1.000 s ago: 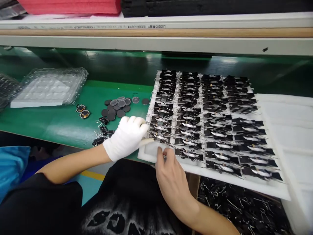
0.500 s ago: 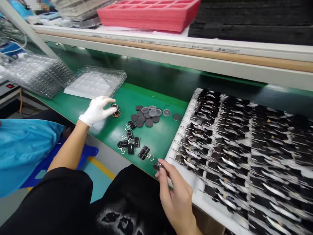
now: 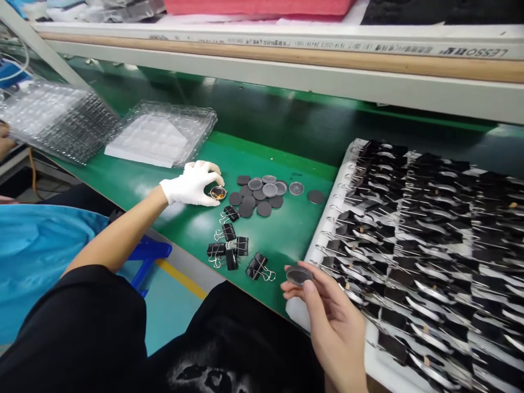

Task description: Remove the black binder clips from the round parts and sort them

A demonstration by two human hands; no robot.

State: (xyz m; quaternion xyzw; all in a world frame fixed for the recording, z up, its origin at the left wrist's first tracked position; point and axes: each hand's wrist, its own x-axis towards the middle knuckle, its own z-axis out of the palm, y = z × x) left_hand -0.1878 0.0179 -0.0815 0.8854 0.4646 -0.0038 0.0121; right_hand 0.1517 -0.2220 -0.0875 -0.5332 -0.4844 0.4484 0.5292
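1. On your right, the white foam tray (image 3: 297,315) is packed with rows of black clips (image 3: 413,218). Each one is clamped on a small part.
2. At the back left of the green table (image 3: 172,224) lies a clear plastic tray (image 3: 164,134) with white showing through its pockets. You cannot tell what they hold. A second stack of clear trays (image 3: 57,120) sits further left.
3. On the shelf above is a pink foam tray (image 3: 254,6), with its contents out of sight.
4. A pile of dark round discs (image 3: 262,194) lies loose on the table, with a few loose clips (image 3: 233,245) just in front of it.
5. Your gloved left hand (image 3: 192,184) is curled around a small copper-coloured coil (image 3: 218,192), which rests on the table just left of the pile.
6. Your bare right hand (image 3: 331,322) pinches one dark disc (image 3: 299,274) flat between thumb and fingertips. It holds the disc over the table's near edge, just beside the foam tray's corner.
7. Half a second ago your left fingers were spread, reaching for two coils. Now they have closed on one.
8. Your right hand has kept its disc but turned it face up. A second ago both hands were at the foam tray's near corner.
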